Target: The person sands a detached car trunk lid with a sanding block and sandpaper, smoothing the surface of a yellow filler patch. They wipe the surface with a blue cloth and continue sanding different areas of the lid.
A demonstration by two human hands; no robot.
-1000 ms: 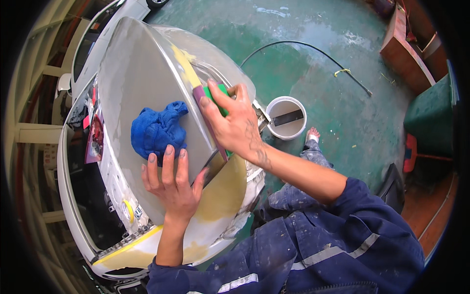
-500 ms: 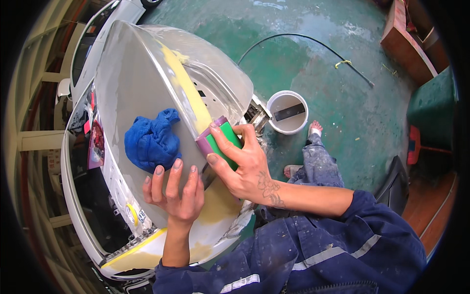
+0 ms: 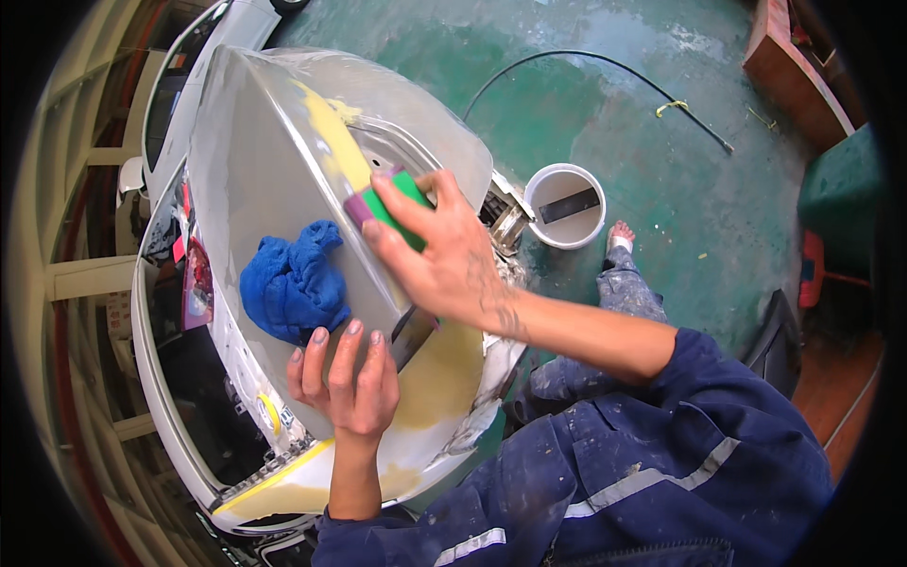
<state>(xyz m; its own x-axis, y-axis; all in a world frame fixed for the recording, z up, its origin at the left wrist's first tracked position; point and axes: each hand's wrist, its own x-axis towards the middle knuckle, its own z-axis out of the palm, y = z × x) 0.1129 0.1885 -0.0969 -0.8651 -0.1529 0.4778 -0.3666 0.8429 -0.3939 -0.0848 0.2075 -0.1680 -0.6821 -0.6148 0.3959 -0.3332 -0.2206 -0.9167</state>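
Observation:
My right hand (image 3: 439, 250) grips a green sanding block (image 3: 395, 217) wrapped in purple sandpaper (image 3: 357, 208). The block rests on a ridge of the grey car panel (image 3: 250, 170), at the near part of a yellow filler strip (image 3: 335, 132). Lower left, my left hand (image 3: 351, 392) holds nothing; its fingers are apart, with the tips at the panel just below a crumpled blue cloth (image 3: 293, 283). The cloth lies on the panel. My right fingers hide part of the block.
A white bucket (image 3: 567, 243) with a dark flat bar inside stands on the green floor right of the panel. A black hose (image 3: 605, 60) curves behind it. At the right are a red-brown box (image 3: 798, 80) and a green bin (image 3: 836, 208). Another car (image 3: 179, 61) stands far left.
My right hand has slid the sanding block away from me and leftward along the yellow strip. My left hand stays near the cloth, and the view has shifted slightly.

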